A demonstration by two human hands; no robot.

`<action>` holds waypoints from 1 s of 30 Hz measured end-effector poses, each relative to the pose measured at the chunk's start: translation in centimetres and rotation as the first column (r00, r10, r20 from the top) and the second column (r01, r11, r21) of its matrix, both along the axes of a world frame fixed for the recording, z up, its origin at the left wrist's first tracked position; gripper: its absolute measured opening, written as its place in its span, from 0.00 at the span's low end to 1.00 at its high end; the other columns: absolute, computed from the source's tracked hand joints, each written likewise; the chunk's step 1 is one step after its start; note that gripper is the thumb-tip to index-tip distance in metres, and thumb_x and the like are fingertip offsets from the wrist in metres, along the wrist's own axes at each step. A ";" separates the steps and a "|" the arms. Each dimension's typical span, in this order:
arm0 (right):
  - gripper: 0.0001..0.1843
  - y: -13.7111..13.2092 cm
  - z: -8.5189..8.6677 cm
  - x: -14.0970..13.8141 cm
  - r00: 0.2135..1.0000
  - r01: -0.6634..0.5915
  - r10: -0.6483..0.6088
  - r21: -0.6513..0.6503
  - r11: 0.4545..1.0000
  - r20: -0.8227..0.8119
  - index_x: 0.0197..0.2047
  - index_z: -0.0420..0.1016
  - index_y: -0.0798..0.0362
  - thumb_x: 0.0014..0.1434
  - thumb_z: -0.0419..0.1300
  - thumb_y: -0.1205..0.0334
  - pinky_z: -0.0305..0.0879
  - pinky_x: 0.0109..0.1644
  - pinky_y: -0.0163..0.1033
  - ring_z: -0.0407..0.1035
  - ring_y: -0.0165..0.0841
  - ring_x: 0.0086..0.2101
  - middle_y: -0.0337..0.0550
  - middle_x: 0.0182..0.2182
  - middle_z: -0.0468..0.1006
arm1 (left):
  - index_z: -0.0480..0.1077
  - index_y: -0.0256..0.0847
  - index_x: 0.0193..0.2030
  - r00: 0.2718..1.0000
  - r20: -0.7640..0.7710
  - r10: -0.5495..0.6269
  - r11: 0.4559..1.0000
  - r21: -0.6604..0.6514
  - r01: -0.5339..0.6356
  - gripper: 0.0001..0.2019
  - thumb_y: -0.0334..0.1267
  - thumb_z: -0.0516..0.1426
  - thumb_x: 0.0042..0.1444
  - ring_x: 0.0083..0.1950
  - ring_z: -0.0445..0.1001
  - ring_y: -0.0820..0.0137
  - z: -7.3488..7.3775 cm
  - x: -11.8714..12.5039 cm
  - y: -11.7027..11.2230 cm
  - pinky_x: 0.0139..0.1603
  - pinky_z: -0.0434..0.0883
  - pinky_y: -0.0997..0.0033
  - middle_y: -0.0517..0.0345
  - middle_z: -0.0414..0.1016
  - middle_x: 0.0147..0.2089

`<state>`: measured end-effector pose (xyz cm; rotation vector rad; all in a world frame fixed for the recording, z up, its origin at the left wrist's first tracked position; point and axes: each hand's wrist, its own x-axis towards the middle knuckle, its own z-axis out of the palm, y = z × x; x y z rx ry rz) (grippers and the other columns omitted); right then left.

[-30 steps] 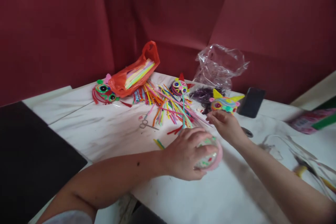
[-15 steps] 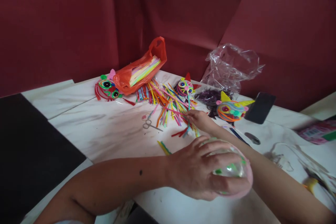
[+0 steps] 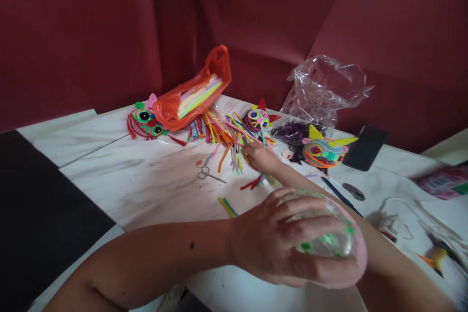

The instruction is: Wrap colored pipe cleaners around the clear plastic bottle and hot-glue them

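On the marble-patterned table (image 3: pixel 153 195), the work is judged to be partly complete: the pink-rimmed shell (image 3: pixel 329 246), located at 4 o'clock from the view centre, is marked with green spots but no facial features on its visible side, so its decoration is judged outstanding; the decorated heads (image 3: pixel 323 151) at 3, 2 and 9 o'clock appear finished. The shell is gripped by the left hand (image 3: pixel 270 239), with fingers spread over it. The coloured strips (image 3: pixel 222 135) near the centre are reached by the right hand (image 3: pixel 263 158); whether any strip is pinched cannot be determined. Quantities, in descending size: one table; one clear plastic bag (image 3: pixel 321 87) at 2 o'clock; one red bag (image 3: pixel 171 107) at 10 o'clock; one shell; one phone (image 3: pixel 365 148) at 3 o'clock; three heads; one pair of scissors (image 3: pixel 210 174) at 7 o'clock. The strips are too overlapped to be counted.
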<state>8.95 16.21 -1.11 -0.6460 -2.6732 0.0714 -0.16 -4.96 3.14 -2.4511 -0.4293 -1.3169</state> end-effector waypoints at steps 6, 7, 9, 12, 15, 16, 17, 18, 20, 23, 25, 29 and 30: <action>0.17 1.9 0.7 4.0 0.948 0.242 -0.273 -0.182 0.953 -0.167 0.42 0.80 0.54 0.58 0.51 0.70 0.70 0.41 0.37 0.75 0.34 0.34 0.45 0.36 0.83 | 0.64 0.47 0.52 0.998 0.014 -0.060 0.998 -0.020 0.060 0.16 0.40 0.56 0.56 0.69 0.57 0.59 0.1 0.1 0.1 0.65 0.62 0.52 0.51 0.68 0.57; 0.16 2.0 0.8 4.5 0.933 0.271 -0.310 -0.208 0.940 -0.183 0.41 0.80 0.54 0.57 0.52 0.70 0.70 0.40 0.37 0.75 0.33 0.33 0.44 0.35 0.83 | 0.64 0.47 0.52 0.998 0.006 -0.060 0.998 -0.023 0.060 0.16 0.40 0.56 0.56 0.69 0.57 0.59 0.1 0.1 0.1 0.65 0.62 0.52 0.51 0.67 0.57; 0.16 2.3 1.0 5.3 0.900 0.324 -0.379 -0.253 0.912 -0.216 0.40 0.80 0.55 0.56 0.52 0.70 0.70 0.41 0.37 0.76 0.34 0.34 0.44 0.35 0.83 | 0.63 0.47 0.52 0.998 -0.002 -0.057 0.998 -0.027 0.057 0.16 0.40 0.56 0.56 0.69 0.57 0.59 0.0 0.1 0.1 0.65 0.62 0.52 0.52 0.67 0.58; 0.16 2.6 1.4 6.1 0.840 0.401 -0.482 -0.314 0.861 -0.249 0.41 0.79 0.58 0.57 0.51 0.66 0.70 0.42 0.38 0.76 0.35 0.35 0.48 0.36 0.83 | 0.62 0.48 0.52 0.999 -0.005 -0.051 0.998 -0.026 0.051 0.16 0.40 0.55 0.56 0.70 0.55 0.60 -0.1 0.1 0.0 0.65 0.62 0.53 0.52 0.66 0.58; 0.18 2.7 2.0 6.6 0.794 0.462 -0.561 -0.366 0.808 -0.234 0.43 0.78 0.61 0.58 0.50 0.63 0.70 0.37 0.37 0.75 0.34 0.32 0.50 0.36 0.82 | 0.62 0.50 0.54 0.999 -0.047 -0.027 0.999 -0.037 0.026 0.17 0.41 0.55 0.57 0.72 0.52 0.61 -0.2 0.1 -0.1 0.66 0.61 0.52 0.53 0.66 0.59; 0.18 2.7 2.2 6.7 0.787 0.478 -0.578 -0.379 0.793 -0.217 0.43 0.77 0.61 0.58 0.50 0.63 0.69 0.36 0.37 0.74 0.34 0.32 0.50 0.36 0.82 | 0.62 0.51 0.54 0.998 -0.058 -0.022 0.999 -0.042 0.020 0.17 0.41 0.55 0.57 0.72 0.51 0.61 -0.2 0.1 -0.1 0.67 0.61 0.52 0.54 0.66 0.59; 0.18 2.6 2.5 6.7 0.782 0.493 -0.592 -0.389 0.778 -0.195 0.43 0.77 0.61 0.59 0.50 0.62 0.68 0.35 0.36 0.74 0.34 0.31 0.49 0.35 0.82 | 0.62 0.51 0.54 0.998 -0.063 -0.022 0.999 -0.047 0.019 0.17 0.41 0.55 0.57 0.72 0.51 0.61 -0.1 0.1 0.0 0.67 0.61 0.52 0.54 0.66 0.60; 0.17 2.5 2.7 6.7 0.780 0.507 -0.603 -0.395 0.766 -0.168 0.42 0.78 0.60 0.59 0.51 0.62 0.68 0.35 0.35 0.73 0.33 0.31 0.49 0.35 0.82 | 0.63 0.51 0.54 0.998 -0.059 -0.026 0.998 -0.050 0.023 0.17 0.41 0.55 0.57 0.72 0.52 0.61 -0.1 0.1 0.0 0.67 0.61 0.52 0.54 0.66 0.60; 0.15 2.2 3.0 6.4 0.779 0.540 -0.619 -0.399 0.742 -0.098 0.38 0.79 0.59 0.58 0.54 0.59 0.66 0.35 0.35 0.72 0.34 0.32 0.47 0.32 0.81 | 0.63 0.50 0.53 0.998 -0.051 -0.039 0.998 -0.056 0.036 0.17 0.40 0.56 0.56 0.71 0.53 0.60 -0.1 0.1 -0.1 0.66 0.62 0.51 0.53 0.66 0.59; 0.10 1.7 3.1 5.7 0.778 0.585 -0.628 -0.399 0.706 0.028 0.29 0.79 0.56 0.50 0.63 0.57 0.62 0.34 0.35 0.71 0.34 0.29 0.43 0.26 0.78 | 0.63 0.49 0.53 0.997 -0.068 -0.046 0.996 -0.073 0.041 0.18 0.39 0.57 0.55 0.71 0.53 0.59 -0.2 0.2 -0.1 0.65 0.62 0.51 0.52 0.66 0.59; 0.08 1.5 3.1 5.1 0.775 0.603 -0.625 -0.409 0.685 0.095 0.21 0.75 0.54 0.43 0.68 0.61 0.59 0.31 0.34 0.68 0.32 0.26 0.40 0.19 0.74 | 0.62 0.49 0.54 0.994 -0.097 -0.045 0.996 -0.081 0.037 0.19 0.39 0.56 0.54 0.71 0.52 0.58 -0.4 0.3 -0.1 0.65 0.62 0.50 0.51 0.65 0.60; 0.14 1.6 3.9 4.4 0.758 0.614 -0.643 -0.447 0.650 0.107 0.15 0.67 0.54 0.47 0.66 0.65 0.54 0.28 0.33 0.62 0.29 0.22 0.34 0.13 0.63 | 0.61 0.48 0.54 0.995 -0.084 -0.052 0.994 -0.096 0.044 0.19 0.38 0.56 0.55 0.70 0.53 0.58 -0.8 0.5 -0.1 0.66 0.62 0.49 0.52 0.63 0.61; 0.15 1.6 4.3 4.4 0.753 0.610 -0.652 -0.463 0.643 0.087 0.16 0.68 0.55 0.50 0.64 0.64 0.53 0.27 0.34 0.60 0.28 0.22 0.34 0.13 0.62 | 0.61 0.48 0.54 0.996 -0.072 -0.059 0.994 -0.098 0.052 0.19 0.37 0.56 0.55 0.70 0.54 0.58 -0.8 0.6 -0.1 0.66 0.62 0.49 0.51 0.63 0.62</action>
